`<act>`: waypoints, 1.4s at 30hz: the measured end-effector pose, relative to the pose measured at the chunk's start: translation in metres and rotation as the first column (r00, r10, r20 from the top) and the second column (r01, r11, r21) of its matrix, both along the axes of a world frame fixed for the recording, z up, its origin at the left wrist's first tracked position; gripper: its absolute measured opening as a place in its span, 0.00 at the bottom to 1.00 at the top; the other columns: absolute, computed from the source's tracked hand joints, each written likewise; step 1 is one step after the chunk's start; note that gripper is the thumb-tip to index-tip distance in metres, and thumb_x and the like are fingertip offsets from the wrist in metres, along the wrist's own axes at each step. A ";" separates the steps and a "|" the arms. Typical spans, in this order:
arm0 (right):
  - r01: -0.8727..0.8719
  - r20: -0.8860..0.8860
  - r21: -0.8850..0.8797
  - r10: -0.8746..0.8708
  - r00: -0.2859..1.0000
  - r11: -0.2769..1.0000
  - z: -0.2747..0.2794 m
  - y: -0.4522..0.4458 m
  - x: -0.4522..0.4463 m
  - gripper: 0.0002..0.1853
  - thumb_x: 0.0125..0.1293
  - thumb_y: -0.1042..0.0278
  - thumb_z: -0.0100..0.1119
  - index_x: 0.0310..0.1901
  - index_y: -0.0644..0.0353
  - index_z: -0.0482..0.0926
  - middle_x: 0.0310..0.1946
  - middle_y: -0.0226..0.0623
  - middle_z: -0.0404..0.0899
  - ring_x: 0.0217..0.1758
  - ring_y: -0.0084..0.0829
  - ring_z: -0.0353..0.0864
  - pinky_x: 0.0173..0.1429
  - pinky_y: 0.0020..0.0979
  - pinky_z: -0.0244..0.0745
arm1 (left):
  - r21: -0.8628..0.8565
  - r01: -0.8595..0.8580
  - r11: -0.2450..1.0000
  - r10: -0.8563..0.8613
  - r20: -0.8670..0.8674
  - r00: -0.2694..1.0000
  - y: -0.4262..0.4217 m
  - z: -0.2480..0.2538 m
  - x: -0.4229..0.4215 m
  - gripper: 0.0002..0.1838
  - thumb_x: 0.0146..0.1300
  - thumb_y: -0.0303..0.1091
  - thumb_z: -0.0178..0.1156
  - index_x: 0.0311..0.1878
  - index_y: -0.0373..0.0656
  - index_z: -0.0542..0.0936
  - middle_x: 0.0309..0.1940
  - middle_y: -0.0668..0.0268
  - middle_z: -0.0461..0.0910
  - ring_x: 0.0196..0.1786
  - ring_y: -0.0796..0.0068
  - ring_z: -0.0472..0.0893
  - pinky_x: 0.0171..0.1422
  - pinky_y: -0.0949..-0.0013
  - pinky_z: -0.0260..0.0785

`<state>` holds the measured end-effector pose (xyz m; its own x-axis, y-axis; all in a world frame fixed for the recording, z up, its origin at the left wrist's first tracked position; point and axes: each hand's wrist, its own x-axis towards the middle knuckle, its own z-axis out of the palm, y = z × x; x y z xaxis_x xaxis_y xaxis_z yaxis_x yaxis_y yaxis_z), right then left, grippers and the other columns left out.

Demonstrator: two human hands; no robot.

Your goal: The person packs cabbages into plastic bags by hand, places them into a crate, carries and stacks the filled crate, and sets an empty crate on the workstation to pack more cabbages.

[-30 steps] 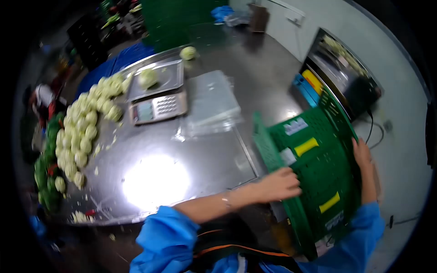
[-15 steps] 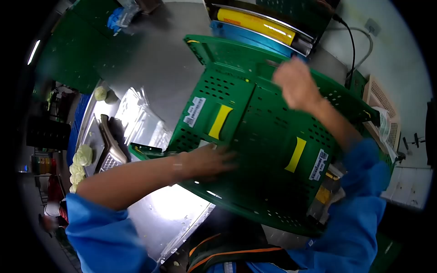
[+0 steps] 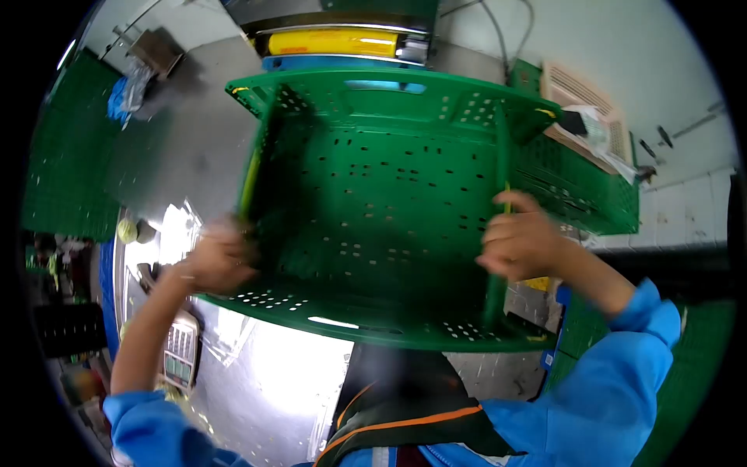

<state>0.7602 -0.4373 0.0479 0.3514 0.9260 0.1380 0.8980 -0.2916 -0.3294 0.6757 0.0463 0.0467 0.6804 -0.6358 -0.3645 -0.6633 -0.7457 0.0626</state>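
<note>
A green folding plastic crate (image 3: pixel 381 202) with many small holes fills the middle of the view. Its two end walls now stand raised, and its inside holds nothing. My left hand (image 3: pixel 222 257) is closed round the crate's left end wall, slightly blurred. On the opposite end, my right hand (image 3: pixel 523 240) has its fingers curled over the top of the wall, near a yellow strip. The crate's far long side shows a slot handle.
Beyond the crate is a wrapping machine with a yellow roll (image 3: pixel 334 42). A scale (image 3: pixel 180 350) and clear plastic bags (image 3: pixel 222 335) lie on the metal table at left, near a pale round vegetable (image 3: pixel 127 230). Another green crate (image 3: pixel 580 187) and a beige basket (image 3: pixel 587 97) stand at right.
The crate's end walls, folded flat before, are now upright. My left hand went to the left end wall, my right hand came down from the far side to the right one. The view has turned.
</note>
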 end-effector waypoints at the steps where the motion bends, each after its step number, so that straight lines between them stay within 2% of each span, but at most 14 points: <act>1: 0.209 0.124 -0.049 -0.201 0.972 0.977 0.016 -0.044 -0.018 0.09 0.52 0.66 0.61 0.18 0.54 0.76 0.22 0.29 0.77 0.33 0.28 0.78 0.61 0.43 0.59 | 0.313 -0.536 0.784 0.616 -0.283 0.735 0.004 0.050 0.002 0.26 0.57 0.44 0.57 0.59 0.48 0.71 0.58 0.63 0.71 0.66 0.62 0.63 0.72 0.55 0.48; 2: 0.399 0.257 -0.067 -0.371 0.893 0.914 0.029 -0.079 -0.042 0.05 0.52 0.68 0.61 0.21 0.55 0.78 0.26 0.30 0.80 0.38 0.28 0.80 0.65 0.47 0.56 | 0.292 -0.207 0.934 0.096 0.352 0.931 0.074 0.033 -0.022 0.30 0.57 0.46 0.57 0.63 0.51 0.66 0.66 0.65 0.60 0.72 0.59 0.52 0.75 0.54 0.37; 4: 0.618 0.300 -0.060 -0.577 0.760 0.784 0.049 -0.096 -0.102 0.02 0.52 0.70 0.61 0.28 0.57 0.80 0.33 0.34 0.82 0.47 0.32 0.79 0.67 0.49 0.54 | 0.566 -0.647 0.512 0.513 0.402 0.758 0.067 0.085 -0.034 0.24 0.63 0.47 0.51 0.60 0.51 0.71 0.72 0.69 0.49 0.74 0.62 0.44 0.76 0.53 0.26; 6: 0.666 0.188 0.016 -0.657 0.730 0.746 0.069 -0.081 -0.147 0.04 0.53 0.70 0.61 0.30 0.59 0.80 0.35 0.36 0.82 0.49 0.36 0.79 0.66 0.49 0.54 | 0.067 -0.709 0.702 0.487 0.681 0.547 0.123 0.067 -0.072 0.20 0.66 0.44 0.49 0.54 0.44 0.76 0.66 0.62 0.61 0.69 0.59 0.56 0.73 0.57 0.40; 8: 0.591 -0.005 0.047 -0.591 0.807 0.805 0.079 -0.041 -0.172 0.09 0.53 0.71 0.60 0.37 0.60 0.79 0.39 0.37 0.81 0.49 0.42 0.78 0.66 0.50 0.54 | -0.479 -0.536 0.695 0.659 0.722 0.210 0.163 0.054 -0.108 0.18 0.65 0.43 0.50 0.49 0.42 0.79 0.63 0.58 0.66 0.64 0.57 0.64 0.70 0.58 0.50; 12: 0.347 -0.202 -0.295 -0.413 0.888 0.890 0.029 0.036 -0.222 0.23 0.56 0.70 0.59 0.54 0.60 0.70 0.40 0.43 0.79 0.40 0.39 0.81 0.43 0.37 0.75 | -0.848 -0.413 0.333 0.942 0.314 0.116 0.081 0.027 -0.191 0.13 0.64 0.32 0.50 0.49 0.39 0.77 0.52 0.54 0.74 0.52 0.56 0.74 0.60 0.60 0.63; 15: 0.360 -0.138 -0.053 -0.364 0.921 0.931 0.025 0.052 -0.232 0.22 0.59 0.71 0.56 0.55 0.61 0.69 0.37 0.45 0.79 0.34 0.38 0.81 0.32 0.34 0.75 | -0.842 -0.436 0.316 0.948 0.270 0.166 0.026 -0.016 -0.241 0.12 0.60 0.25 0.54 0.47 0.39 0.77 0.50 0.56 0.74 0.54 0.57 0.73 0.58 0.60 0.63; 20: 0.287 -0.369 0.065 -0.244 0.897 0.956 0.013 0.070 -0.218 0.21 0.62 0.62 0.55 0.57 0.54 0.69 0.46 0.44 0.78 0.47 0.43 0.78 0.50 0.37 0.74 | -0.700 -0.347 0.625 0.740 0.390 0.548 -0.077 0.016 -0.222 0.17 0.51 0.25 0.59 0.47 0.46 0.77 0.52 0.60 0.72 0.59 0.59 0.67 0.65 0.57 0.50; 24: 0.863 -0.170 0.275 -0.861 0.479 0.425 0.015 -0.022 -0.165 0.32 0.59 0.60 0.59 0.62 0.64 0.61 0.58 0.49 0.67 0.62 0.41 0.66 0.63 0.33 0.63 | -0.669 -0.221 0.710 0.597 0.404 0.693 -0.115 0.046 -0.158 0.24 0.50 0.25 0.60 0.53 0.43 0.73 0.55 0.59 0.70 0.62 0.57 0.66 0.66 0.57 0.50; 27: 0.993 -0.657 0.073 -0.745 0.117 0.091 -0.030 -0.077 -0.121 0.37 0.57 0.64 0.60 0.66 0.66 0.54 0.61 0.50 0.62 0.64 0.39 0.62 0.64 0.31 0.59 | -0.574 -0.039 0.818 0.372 0.476 0.797 -0.158 0.057 -0.063 0.31 0.50 0.25 0.59 0.60 0.42 0.66 0.61 0.56 0.63 0.67 0.57 0.60 0.68 0.55 0.48; 30: 0.998 -0.920 -0.061 -0.389 -0.045 0.030 -0.028 -0.080 -0.102 0.39 0.55 0.67 0.59 0.67 0.66 0.52 0.59 0.46 0.66 0.58 0.36 0.68 0.60 0.30 0.63 | -0.389 0.177 0.904 0.136 0.655 0.743 -0.223 0.034 0.051 0.38 0.47 0.28 0.62 0.64 0.44 0.61 0.64 0.56 0.59 0.69 0.57 0.56 0.71 0.53 0.46; 36: 0.981 -0.808 0.112 -0.561 0.181 0.156 -0.054 -0.082 -0.079 0.42 0.46 0.79 0.49 0.67 0.71 0.49 0.63 0.53 0.59 0.66 0.41 0.60 0.67 0.31 0.55 | -0.483 -0.149 0.863 0.413 0.503 0.759 -0.271 -0.049 0.187 0.31 0.38 0.38 0.69 0.50 0.47 0.71 0.47 0.61 0.69 0.56 0.59 0.66 0.66 0.48 0.48; 38: 0.968 -0.637 0.136 -0.731 0.247 0.208 -0.051 -0.054 -0.073 0.42 0.45 0.79 0.49 0.67 0.72 0.48 0.63 0.55 0.58 0.66 0.42 0.59 0.67 0.31 0.54 | -0.557 0.014 0.830 0.408 0.625 0.666 -0.273 -0.059 0.183 0.24 0.39 0.39 0.70 0.42 0.48 0.73 0.38 0.64 0.69 0.46 0.61 0.68 0.58 0.51 0.51; 42: 0.995 -0.714 -0.037 -0.699 0.042 0.097 -0.051 -0.083 -0.071 0.42 0.42 0.81 0.50 0.66 0.68 0.53 0.60 0.51 0.63 0.58 0.40 0.66 0.55 0.30 0.65 | -0.558 -0.017 0.830 0.377 0.538 0.754 -0.264 -0.058 0.192 0.22 0.41 0.37 0.68 0.42 0.49 0.73 0.40 0.64 0.69 0.48 0.61 0.68 0.59 0.50 0.51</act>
